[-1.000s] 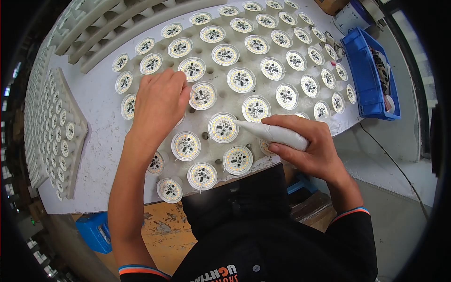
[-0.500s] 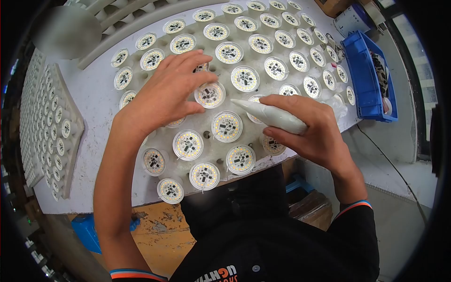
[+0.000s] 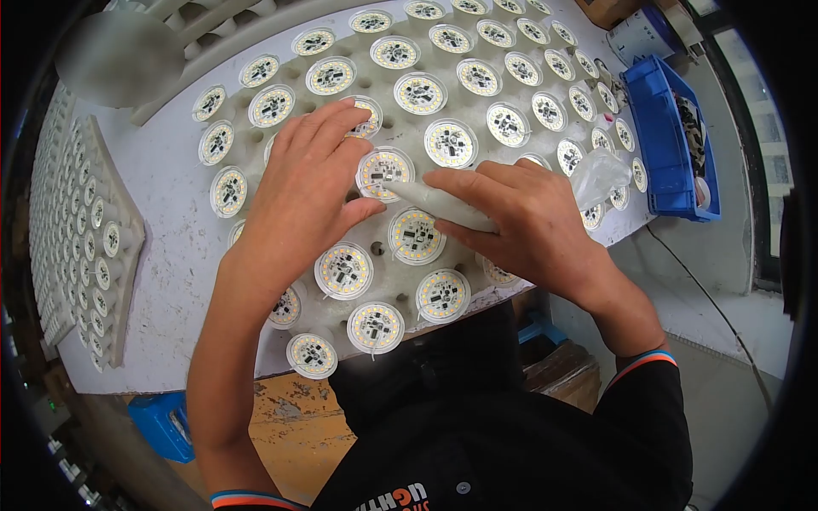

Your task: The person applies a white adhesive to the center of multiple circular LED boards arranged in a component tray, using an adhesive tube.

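Right hand [image 3: 528,223] closed round white squeeze bag [image 3: 430,202], tapered tip on round LED board [image 3: 383,166] at frame centre: white disc, yellow chip ring, dark parts mid. Left hand [image 3: 300,194] open, flat, holding nothing, beside board's left edge.

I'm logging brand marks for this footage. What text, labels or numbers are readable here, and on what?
"LIGHTIN", upside down and cut off at the picture's edge: print on the black shirt.
Round white LED boards: markings too small to read.
Blue plastic bin: no text visible.
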